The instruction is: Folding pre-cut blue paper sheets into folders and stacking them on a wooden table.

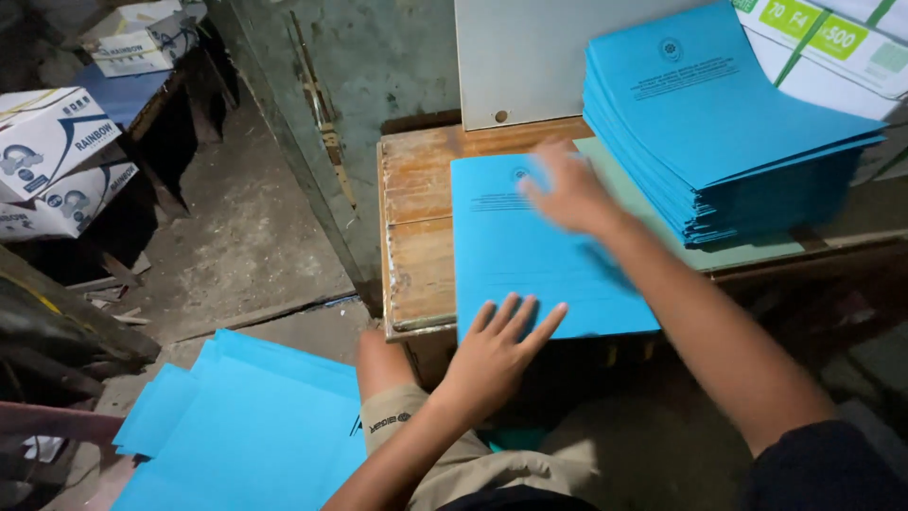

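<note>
Floor: loose blue paper sheets (246, 426) spread by the knee
Left hand (497, 355): open, fingers flat on the single blue printed cover sheet (530, 251) at the wooden table (416, 237) edge
Right hand (567, 194): blurred, grasp unclear, over the sheet's far end
Beyond: tall stack of blue covers (719, 132); white cardboard boxes (52, 151), contents unseen

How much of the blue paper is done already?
Done: a heap of blue sheets lies on the floor. In hand: the left hand presses one sheet on the table, the right hand blurred above it. Left: a thick stack.
</note>
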